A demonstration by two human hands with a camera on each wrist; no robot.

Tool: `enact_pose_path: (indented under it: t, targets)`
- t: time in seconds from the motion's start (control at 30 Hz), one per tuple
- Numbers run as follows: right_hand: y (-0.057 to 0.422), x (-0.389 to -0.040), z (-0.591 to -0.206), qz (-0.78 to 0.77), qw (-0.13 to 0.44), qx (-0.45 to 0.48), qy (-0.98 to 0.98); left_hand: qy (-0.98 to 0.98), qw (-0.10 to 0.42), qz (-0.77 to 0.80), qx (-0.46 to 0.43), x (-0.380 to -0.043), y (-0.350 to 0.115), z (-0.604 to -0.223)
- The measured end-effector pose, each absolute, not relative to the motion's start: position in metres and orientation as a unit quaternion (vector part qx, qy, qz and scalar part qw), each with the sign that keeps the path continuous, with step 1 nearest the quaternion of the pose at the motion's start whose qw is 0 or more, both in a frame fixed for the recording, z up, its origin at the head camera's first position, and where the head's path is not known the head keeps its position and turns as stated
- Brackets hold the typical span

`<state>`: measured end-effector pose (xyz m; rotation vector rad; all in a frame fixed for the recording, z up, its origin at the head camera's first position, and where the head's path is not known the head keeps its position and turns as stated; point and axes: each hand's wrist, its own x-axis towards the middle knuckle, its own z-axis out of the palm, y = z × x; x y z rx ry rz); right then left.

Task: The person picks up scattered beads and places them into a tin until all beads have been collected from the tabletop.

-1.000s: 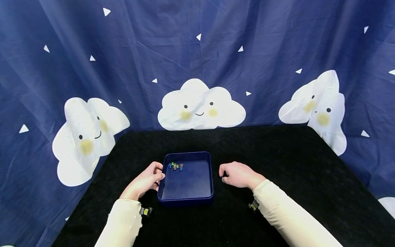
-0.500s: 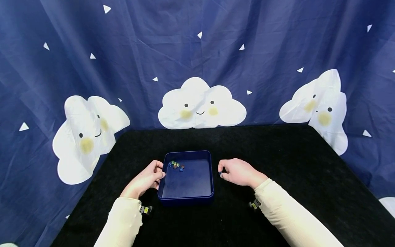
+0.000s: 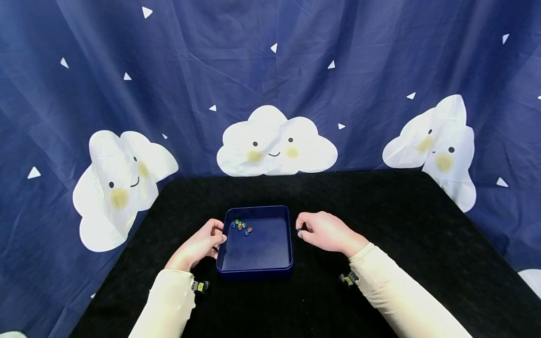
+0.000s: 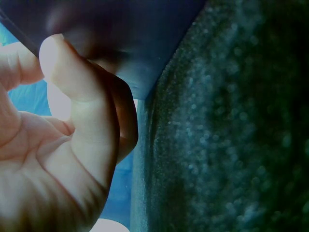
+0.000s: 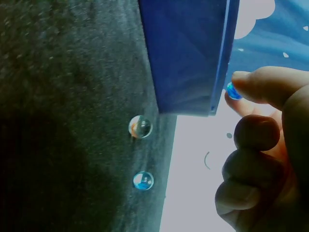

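Our left hand (image 3: 196, 246) grips the tray (image 3: 258, 253); our right hand (image 3: 327, 231) pinches a blue marble (image 5: 234, 91), likely for placing inside next.

The left sleeve (image 3: 165, 300) is long and cream-coloured, with a wavy, puckered inner edge; the right sleeve (image 3: 401, 288) matches it in colour, finely ribbed and creased near the cuff. The left wrist camera (image 3: 200, 286) and right wrist camera (image 3: 349, 279) are small, dark and boxy, each bearing a bright yellow label. The left hand (image 3: 198, 245) and right hand (image 3: 328, 232) are bare.
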<state>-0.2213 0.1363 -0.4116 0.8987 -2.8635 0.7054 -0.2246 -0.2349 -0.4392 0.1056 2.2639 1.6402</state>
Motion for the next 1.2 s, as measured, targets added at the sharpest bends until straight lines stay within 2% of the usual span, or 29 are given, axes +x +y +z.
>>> enact_pose_path:
  t: [0.53,1.2]
  targets:
    - [0.124,-0.219,-0.403,0.236,0.051,0.299,-0.923,0.792,0.17,0.586,0.036,-0.225,-0.235,-0.439]
    - [0.111,-0.225,-0.409,0.223,0.045,0.303,-0.926,0.793,0.17,0.584,0.036,-0.225,-0.235,-0.44]
